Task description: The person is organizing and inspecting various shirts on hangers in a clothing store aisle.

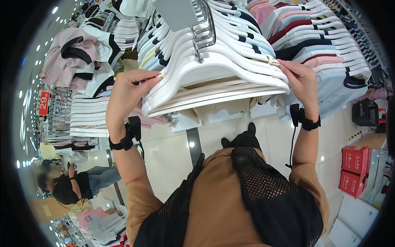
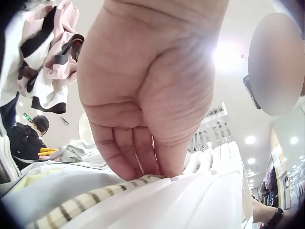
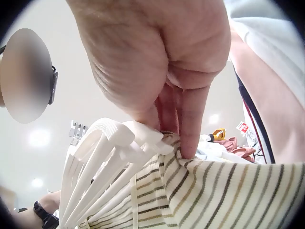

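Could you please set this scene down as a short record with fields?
Left hand: pinches striped cloth
Right hand: pinches striped cloth beside the white hangers
Hanger arrangement: packed in a row between the hands
Price sign: red, reads 29
Head view, left: another person, dark top, jeans
Head view, right: black shopping basket; stacked red boxes

From here I see a shiny metal rack (image 1: 213, 31) with lots of white hangers (image 1: 224, 61) hanging close together.
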The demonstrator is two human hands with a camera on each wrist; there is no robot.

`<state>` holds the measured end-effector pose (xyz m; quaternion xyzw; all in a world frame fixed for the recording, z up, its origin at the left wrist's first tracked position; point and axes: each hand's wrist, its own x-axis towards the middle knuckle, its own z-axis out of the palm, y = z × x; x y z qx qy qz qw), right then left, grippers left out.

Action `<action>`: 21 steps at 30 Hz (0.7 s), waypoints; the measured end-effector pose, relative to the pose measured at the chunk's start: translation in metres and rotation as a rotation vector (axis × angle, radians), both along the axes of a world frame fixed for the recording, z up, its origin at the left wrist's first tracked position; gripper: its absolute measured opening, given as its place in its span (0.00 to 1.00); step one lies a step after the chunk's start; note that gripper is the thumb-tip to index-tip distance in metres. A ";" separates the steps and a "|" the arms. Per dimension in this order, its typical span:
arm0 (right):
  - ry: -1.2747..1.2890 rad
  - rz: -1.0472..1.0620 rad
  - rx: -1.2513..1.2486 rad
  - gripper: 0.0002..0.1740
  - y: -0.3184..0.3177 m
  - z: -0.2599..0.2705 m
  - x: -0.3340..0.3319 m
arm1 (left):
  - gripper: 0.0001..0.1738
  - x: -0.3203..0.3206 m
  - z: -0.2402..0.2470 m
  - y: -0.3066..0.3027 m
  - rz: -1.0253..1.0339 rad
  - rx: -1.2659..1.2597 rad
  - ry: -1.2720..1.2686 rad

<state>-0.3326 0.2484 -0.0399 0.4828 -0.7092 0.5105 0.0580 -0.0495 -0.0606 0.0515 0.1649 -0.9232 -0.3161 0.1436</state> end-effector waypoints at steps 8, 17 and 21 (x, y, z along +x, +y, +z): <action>-0.310 -0.046 -0.019 0.11 0.002 -0.012 0.001 | 0.12 -0.027 0.006 0.017 -0.010 -0.095 0.134; -0.934 0.104 -0.453 0.11 0.006 -0.068 -0.004 | 0.11 -0.035 0.009 0.028 -0.024 -0.122 0.239; -1.118 0.100 -0.631 0.10 0.001 -0.101 0.010 | 0.10 -0.036 0.010 0.032 -0.041 -0.145 0.227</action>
